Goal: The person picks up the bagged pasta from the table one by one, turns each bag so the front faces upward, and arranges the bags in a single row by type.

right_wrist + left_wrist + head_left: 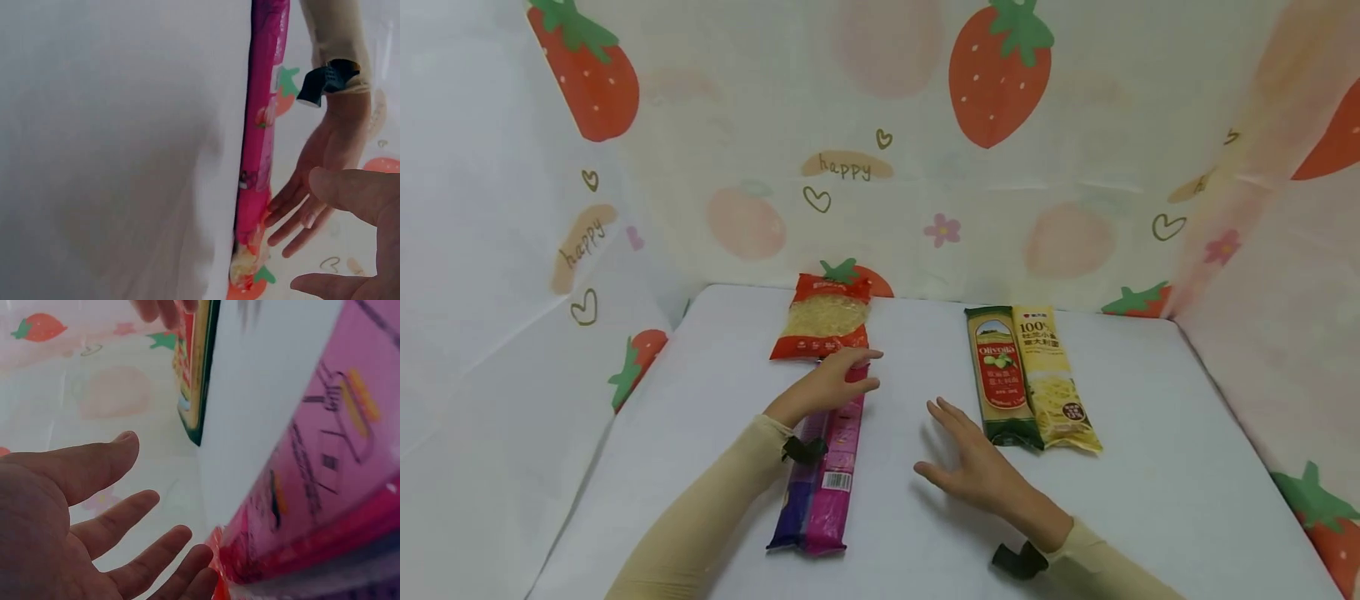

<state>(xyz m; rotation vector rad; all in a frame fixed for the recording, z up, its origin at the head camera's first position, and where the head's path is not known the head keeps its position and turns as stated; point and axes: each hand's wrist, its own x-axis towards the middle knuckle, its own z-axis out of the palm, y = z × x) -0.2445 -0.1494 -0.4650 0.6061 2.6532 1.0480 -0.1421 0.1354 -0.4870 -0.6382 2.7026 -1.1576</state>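
Note:
My left hand (827, 385) hovers over the upper part of a long pink and purple packet (838, 467), fingers extended and nothing in them. Just beyond its fingertips lies a red bag with a clear window (826, 317), showing pale yellow pieces. In the left wrist view, the packet's pink printed side (331, 437) is close beside the spread fingers. My right hand (973, 462) is held above the table with fingers apart and holds nothing. Nearest to it is a green and red Olivoilà packet (1002, 375), lying against a yellow noodle packet (1051, 379).
All the packets lie flat on a white table (1150, 467). Strawberry-printed sheets (880, 217) stand as walls at the back and both sides. A dark camera mount sits on each wrist, such as the right mount (1019, 561).

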